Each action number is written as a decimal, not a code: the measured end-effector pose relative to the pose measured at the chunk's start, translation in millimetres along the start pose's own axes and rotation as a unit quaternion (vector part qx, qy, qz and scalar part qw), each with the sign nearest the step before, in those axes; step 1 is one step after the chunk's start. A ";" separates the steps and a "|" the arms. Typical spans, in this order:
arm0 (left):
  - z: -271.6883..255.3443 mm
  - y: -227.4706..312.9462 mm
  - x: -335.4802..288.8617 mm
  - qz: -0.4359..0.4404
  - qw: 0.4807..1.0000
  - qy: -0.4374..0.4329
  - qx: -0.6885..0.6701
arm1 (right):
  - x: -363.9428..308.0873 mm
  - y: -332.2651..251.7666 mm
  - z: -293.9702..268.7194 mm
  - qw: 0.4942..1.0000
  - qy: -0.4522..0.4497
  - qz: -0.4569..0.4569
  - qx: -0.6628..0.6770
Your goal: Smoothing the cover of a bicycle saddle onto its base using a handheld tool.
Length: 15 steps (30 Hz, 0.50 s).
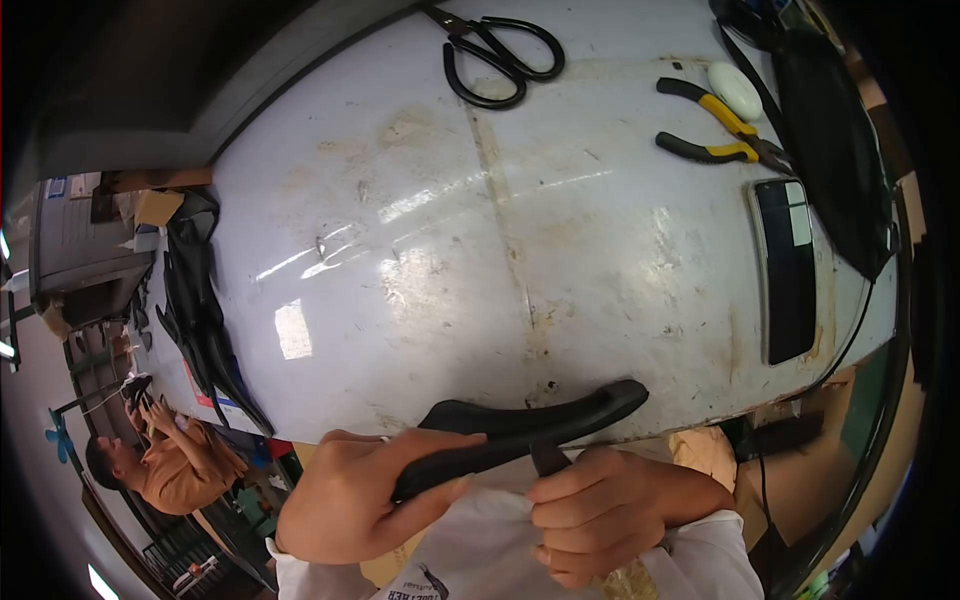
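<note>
With my left hand (pixel 345 490) I pinch the left end of a long, curved, matte-black, leather-like strip (pixel 530 428) between thumb and fingers, while my right hand (pixel 600 505) is curled tight around a narrow, dark, flat-tipped tool (pixel 548 459) poking up just beside it. The strip slants across the lower middle of the frame at the edge of the glossy, stained, pale tabletop (pixel 600 270), its right end rounded and shallowly hollowed.

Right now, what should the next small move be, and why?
Probably ease the dark-tipped tool along the near edge of the long black piece: the right hand grips the tool with its tip close to that edge, while the left hand holds the piece's left end.
</note>
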<state>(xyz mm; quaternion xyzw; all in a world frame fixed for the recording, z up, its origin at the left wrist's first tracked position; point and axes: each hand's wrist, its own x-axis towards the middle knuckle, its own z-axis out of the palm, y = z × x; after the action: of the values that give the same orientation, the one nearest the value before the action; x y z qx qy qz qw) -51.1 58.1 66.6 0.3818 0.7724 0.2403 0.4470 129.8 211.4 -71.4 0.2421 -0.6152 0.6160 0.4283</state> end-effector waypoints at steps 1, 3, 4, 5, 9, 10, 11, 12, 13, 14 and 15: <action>4.8 1.3 2.2 -0.001 1.000 -0.002 -0.001 | -2.8 -0.5 -1.6 0.999 0.015 0.009 -0.037; 17.0 4.8 8.6 0.053 0.989 0.141 0.000 | -4.7 -3.8 -11.1 0.999 0.007 0.016 -0.051; 15.1 5.3 7.9 0.052 0.989 0.140 -0.001 | -6.6 -5.8 -17.3 0.998 -0.002 0.020 -0.066; 9.8 6.3 5.9 0.044 0.992 0.109 0.039 | -10.9 -8.7 -25.6 0.998 -0.002 0.023 -0.067; 22.2 23.1 16.7 0.117 0.918 0.194 0.327 | -17.6 -19.5 -48.3 0.989 -0.037 0.059 -0.126; 37.0 26.5 22.3 0.122 0.919 0.190 0.322 | -19.9 -22.8 -51.0 0.985 -0.043 0.071 -0.149; 56.0 33.3 24.1 0.113 0.869 0.213 0.432 | -17.6 -21.8 -51.8 0.986 -0.044 0.070 -0.148; 73.3 37.2 28.6 0.102 0.806 0.232 0.535 | -14.7 -18.1 -50.0 0.987 -0.044 0.052 -0.144; 91.2 28.1 39.0 0.123 0.783 0.266 0.549 | -15.1 -15.5 -49.1 0.988 -0.044 0.035 -0.144; 97.3 22.0 43.6 0.129 0.785 0.264 0.545 | -17.3 -16.5 -49.7 0.987 -0.044 0.039 -0.150; 101.5 17.6 47.1 0.136 0.789 0.277 0.531 | -19.8 -17.2 -50.4 0.987 -0.029 0.044 -0.153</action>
<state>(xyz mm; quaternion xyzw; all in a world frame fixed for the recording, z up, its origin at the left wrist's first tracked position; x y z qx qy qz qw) 29.7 109.5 6.1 0.5776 0.8088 -0.0544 -0.0966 165.8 253.3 -84.6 0.1639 -0.7248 0.5254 0.4145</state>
